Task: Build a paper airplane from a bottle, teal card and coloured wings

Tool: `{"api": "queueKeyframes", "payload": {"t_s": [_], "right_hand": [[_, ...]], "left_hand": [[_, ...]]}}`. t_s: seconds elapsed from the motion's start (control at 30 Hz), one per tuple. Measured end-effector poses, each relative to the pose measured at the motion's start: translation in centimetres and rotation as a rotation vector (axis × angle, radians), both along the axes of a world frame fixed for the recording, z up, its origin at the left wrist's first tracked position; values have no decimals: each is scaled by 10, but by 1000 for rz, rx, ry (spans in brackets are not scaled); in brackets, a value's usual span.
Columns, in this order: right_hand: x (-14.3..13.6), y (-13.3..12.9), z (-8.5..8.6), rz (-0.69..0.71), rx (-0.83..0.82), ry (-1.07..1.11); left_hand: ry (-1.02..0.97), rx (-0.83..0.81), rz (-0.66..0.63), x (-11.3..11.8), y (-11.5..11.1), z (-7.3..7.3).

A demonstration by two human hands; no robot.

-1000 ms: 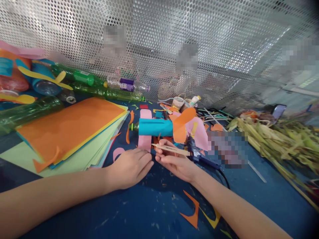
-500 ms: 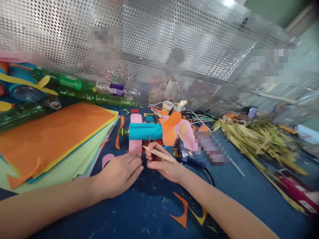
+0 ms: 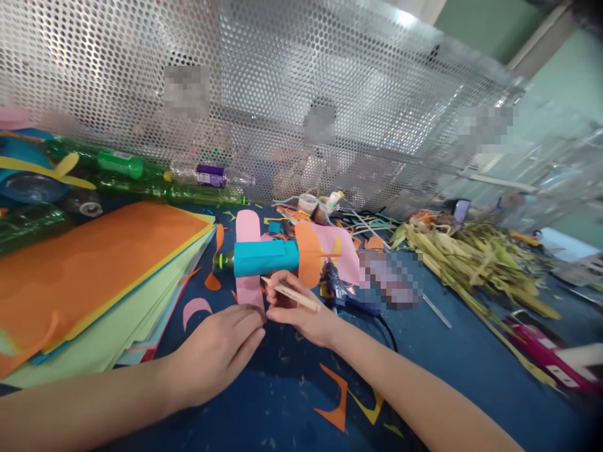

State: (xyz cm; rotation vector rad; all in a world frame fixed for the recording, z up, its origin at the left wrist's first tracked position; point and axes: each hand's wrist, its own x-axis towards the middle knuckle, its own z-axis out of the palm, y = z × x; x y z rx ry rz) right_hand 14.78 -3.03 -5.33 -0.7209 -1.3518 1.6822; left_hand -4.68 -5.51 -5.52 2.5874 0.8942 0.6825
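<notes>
Rolled slightly since earlier frame: blue-wrapped bottle (image 3: 266, 258), across pink strip (image 3: 247, 226). Clamps pen (image 3: 298, 296) in right hand (image 3: 308, 317); lays left hand (image 3: 218, 351) over strip end, cannot tell if pinching. Likely light, roll-prone; hold round middle, off flimsy orange fin (image 3: 307, 268).

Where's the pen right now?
Head view, a little below centre: the pen is in the right hand, tip close to the pink strip, on the near side of the blue-wrapped bottle.

Craft workspace: orange-topped stack of flat paper sheets (image 3: 117, 251) beyond left hand (image 3: 219, 355); dark-blue corded glue gun (image 3: 348, 301), angular orange paper offcut (image 3: 340, 402) near right hand (image 3: 306, 323)
</notes>
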Motion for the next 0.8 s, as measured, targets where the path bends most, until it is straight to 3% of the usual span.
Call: {"api": "queueKeyframes", "payload": {"t_s": [0.2,0.33,0.47,0.67,0.8], "right_hand": [[-2,-1,0,58,-30,14],[-2,-2,3,77,70,-52],[-1,-4,6,-18,255,-236],[-5,1,-2,-92,204,-245],[-10,1,0,-184,300,-349]], "left_hand": [[-10,19,-12,2,0,0],[-6,43,-22,1,-1,-1],[25,73,-32,-1,-1,-1],[70,100,-91,-4,0,6],[66,135,-88,-5,-2,1]]}}
